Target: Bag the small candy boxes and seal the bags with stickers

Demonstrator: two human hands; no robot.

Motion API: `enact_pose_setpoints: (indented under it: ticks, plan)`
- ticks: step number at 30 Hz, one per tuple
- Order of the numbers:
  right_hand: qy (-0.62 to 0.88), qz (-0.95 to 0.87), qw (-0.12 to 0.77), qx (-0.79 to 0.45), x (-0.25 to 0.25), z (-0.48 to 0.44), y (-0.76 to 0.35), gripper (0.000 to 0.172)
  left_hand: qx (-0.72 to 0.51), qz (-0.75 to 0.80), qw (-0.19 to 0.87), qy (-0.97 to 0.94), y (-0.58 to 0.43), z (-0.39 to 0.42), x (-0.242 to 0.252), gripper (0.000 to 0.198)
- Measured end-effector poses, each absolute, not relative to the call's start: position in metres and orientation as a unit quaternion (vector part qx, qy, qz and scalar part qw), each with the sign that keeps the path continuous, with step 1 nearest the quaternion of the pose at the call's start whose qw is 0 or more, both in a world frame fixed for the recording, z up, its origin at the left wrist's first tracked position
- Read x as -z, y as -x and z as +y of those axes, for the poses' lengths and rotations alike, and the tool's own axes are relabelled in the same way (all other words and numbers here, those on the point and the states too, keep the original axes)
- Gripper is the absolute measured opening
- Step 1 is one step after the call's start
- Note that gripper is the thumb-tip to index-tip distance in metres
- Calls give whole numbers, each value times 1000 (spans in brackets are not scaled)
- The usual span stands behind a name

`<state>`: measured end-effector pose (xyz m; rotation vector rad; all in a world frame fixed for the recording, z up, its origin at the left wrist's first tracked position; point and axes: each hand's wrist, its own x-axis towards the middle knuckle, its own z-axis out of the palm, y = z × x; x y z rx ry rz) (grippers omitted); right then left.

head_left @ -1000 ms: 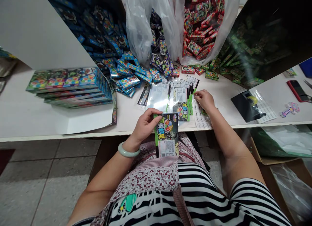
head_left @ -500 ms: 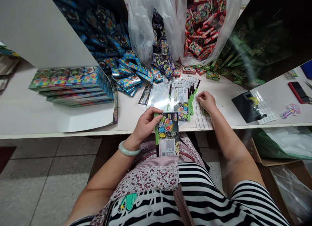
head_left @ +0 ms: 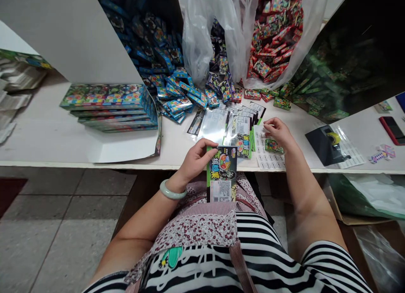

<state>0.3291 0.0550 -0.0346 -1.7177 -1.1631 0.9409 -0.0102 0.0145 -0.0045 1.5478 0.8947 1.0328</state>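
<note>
My left hand [head_left: 198, 160] pinches the top left corner of a flat printed candy packet [head_left: 223, 168], black with a green edge, held upright over my lap at the table's front edge. My right hand [head_left: 280, 133] is closed, thumb and fingertips together at the upper edge of a white sheet of oval stickers [head_left: 265, 160]. Anything between those fingertips is too small to make out. Below that hand, a small green candy box [head_left: 274, 146] rests on the sheet. More flat printed packets [head_left: 242, 137] lie overlapping between my hands, some of them shiny clear plastic.
Blue candy boxes [head_left: 177, 104] spill from a dark bin at the back left. Plastic bags hold purple boxes [head_left: 218, 82] and red boxes [head_left: 274, 44]. Stacked multicoloured boxes [head_left: 107, 97] stand left. A black tape dispenser [head_left: 322, 145] and a phone [head_left: 392, 130] are at right.
The view has swung slightly left, so everything sits further right. My right fingertips have drawn slightly back from the sheet's upper edge, uncovering more of the green box. My left hand keeps the packet.
</note>
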Motion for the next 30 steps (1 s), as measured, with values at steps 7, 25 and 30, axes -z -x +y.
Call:
enact_pose_setpoints:
  ticks: [7,25,30]
  plan:
    - [532,-590,408,-450,-37,27,-267,29,-418,367,527,-642,6,13,3,21]
    - [473,-681,234,-508,-63,35,-204,22,-407,350,532,-655,-3,15,-6,26]
    - [489,-666,231,-513,-60,35,-202,24,-420,338,535,-650,-3,16,-1,28]
